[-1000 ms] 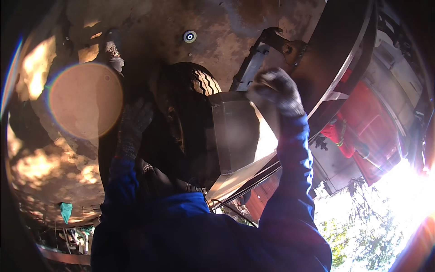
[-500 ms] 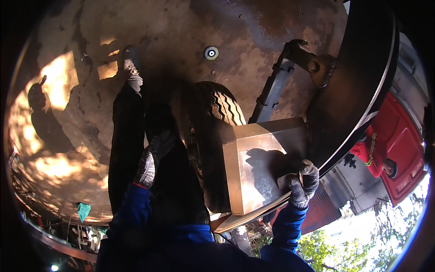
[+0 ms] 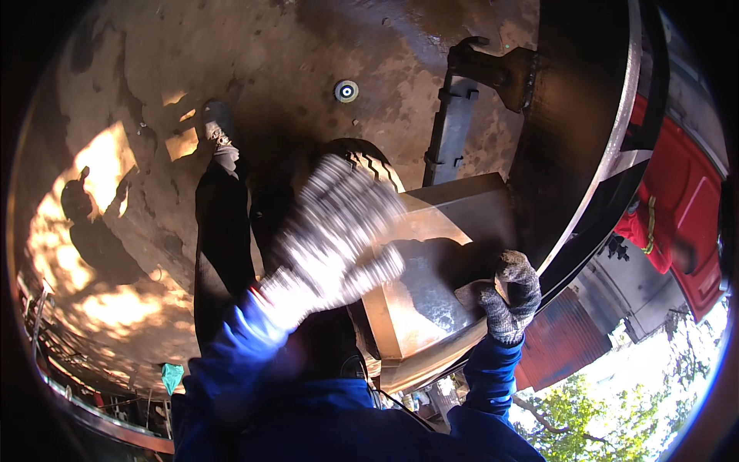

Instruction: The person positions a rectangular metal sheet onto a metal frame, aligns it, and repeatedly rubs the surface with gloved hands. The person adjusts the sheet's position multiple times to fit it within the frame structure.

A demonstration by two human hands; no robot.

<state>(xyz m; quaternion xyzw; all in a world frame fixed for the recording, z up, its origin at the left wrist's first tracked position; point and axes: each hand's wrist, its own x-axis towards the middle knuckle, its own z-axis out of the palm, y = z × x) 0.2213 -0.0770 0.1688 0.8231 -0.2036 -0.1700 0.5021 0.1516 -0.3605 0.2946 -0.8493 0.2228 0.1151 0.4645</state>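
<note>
My left hand [image 3: 331, 239], in a striped knit glove, is raised in front of my legs, blurred by motion. Its fingers are stretched out, the thumb stands apart, and it holds nothing. Behind it are a tyre [image 3: 373, 165] and a bare metal box-shaped panel [image 3: 419, 304]. My right hand [image 3: 512, 296], gloved in dark grey, is closed above the panel's right side, by the curved edge of a large dark body. A small flat piece [image 3: 468, 295] shows at its fingers; its kind is unclear.
A dark hooked metal bracket [image 3: 493, 73] and a grey bar [image 3: 450, 131] stand beyond the panel. On the stained ground [image 3: 269, 54] lies a round disc [image 3: 346, 91]. A person in red [image 3: 647, 235] is near a red vehicle [image 3: 689, 208] at right. A green cloth [image 3: 172, 377] hangs at lower left.
My left hand has come up and to the right from beside my leg, into bright light. The right hand stays closed by the panel. The whole view has shifted slightly.
</note>
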